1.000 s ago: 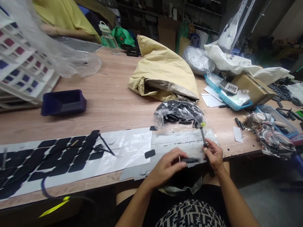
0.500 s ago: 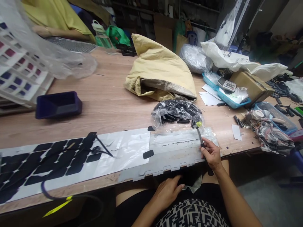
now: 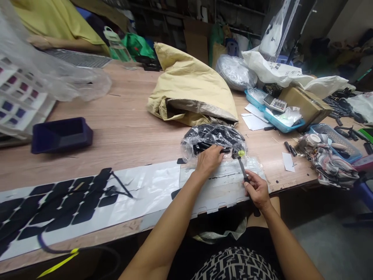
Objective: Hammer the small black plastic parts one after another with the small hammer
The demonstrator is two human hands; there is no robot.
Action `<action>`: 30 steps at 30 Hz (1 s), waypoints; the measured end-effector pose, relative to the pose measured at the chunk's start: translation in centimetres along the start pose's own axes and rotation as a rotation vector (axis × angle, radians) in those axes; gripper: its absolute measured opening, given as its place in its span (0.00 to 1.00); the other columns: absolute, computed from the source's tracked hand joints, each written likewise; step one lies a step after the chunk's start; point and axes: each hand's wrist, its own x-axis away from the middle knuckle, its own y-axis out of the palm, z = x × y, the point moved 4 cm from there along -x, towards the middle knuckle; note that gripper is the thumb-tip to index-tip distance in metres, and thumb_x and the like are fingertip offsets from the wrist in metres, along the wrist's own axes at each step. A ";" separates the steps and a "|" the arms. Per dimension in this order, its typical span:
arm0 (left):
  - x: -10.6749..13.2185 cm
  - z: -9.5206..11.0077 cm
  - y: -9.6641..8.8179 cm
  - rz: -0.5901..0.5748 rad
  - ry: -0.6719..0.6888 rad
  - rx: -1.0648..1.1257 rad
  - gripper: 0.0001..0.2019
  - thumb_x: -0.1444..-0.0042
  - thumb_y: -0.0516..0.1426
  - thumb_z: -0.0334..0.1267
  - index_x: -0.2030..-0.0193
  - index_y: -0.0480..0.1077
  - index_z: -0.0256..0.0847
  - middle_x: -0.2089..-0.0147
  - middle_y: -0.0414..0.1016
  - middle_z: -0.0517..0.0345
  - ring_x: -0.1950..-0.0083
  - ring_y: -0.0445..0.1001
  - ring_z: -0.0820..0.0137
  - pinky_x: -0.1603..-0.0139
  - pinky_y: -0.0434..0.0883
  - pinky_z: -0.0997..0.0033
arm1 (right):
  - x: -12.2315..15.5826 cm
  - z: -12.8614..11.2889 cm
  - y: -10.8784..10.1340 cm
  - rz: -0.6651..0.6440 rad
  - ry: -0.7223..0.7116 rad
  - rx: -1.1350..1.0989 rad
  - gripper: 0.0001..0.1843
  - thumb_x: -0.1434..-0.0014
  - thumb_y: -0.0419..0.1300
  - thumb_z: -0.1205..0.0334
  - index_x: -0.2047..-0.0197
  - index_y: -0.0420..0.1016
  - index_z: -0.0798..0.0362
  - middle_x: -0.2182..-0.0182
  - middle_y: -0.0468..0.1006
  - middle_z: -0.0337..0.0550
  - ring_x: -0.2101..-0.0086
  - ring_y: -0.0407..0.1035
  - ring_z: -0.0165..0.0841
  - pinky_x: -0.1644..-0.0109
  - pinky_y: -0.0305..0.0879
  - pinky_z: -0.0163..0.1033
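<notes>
My right hand (image 3: 257,189) is closed round the dark handle of a small hammer (image 3: 243,170) with a yellow-green face on its head. The hammer head rests by the front right end of a clear plastic bag (image 3: 214,134) holding black parts. My left hand (image 3: 210,158) reaches over the bag's open front edge, its bent fingers among the black parts (image 3: 201,147). Its fingertips are hidden, so I cannot tell whether they grip one. Below both hands lies a worn pale board (image 3: 215,190), notched along its front edge.
A white sheet with black patches (image 3: 157,175) and a dark cable (image 3: 52,249) run along the left. A purple tray (image 3: 62,136), a yellowish sack (image 3: 189,81) and blue baskets (image 3: 287,126) stand on the table (image 3: 125,128). Another person's yellow sleeve (image 3: 55,19) shows at far left.
My left hand has gone from my lap up and forward to the bag of black parts. The right hand still holds the hammer in nearly the same place; the view has shifted slightly.
</notes>
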 end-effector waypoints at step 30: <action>7.0 -1.6 1.3 -0.040 0.029 0.372 0.09 0.46 0.62 0.39 0.58 0.77 0.45 0.61 0.75 0.57 0.54 0.68 0.62 0.51 0.65 0.62 | 2.1 -1.0 0.5 -0.044 -0.049 0.164 0.23 0.40 0.59 0.62 0.41 0.73 0.55 0.67 0.74 0.42 0.80 0.64 0.24 0.78 0.66 0.32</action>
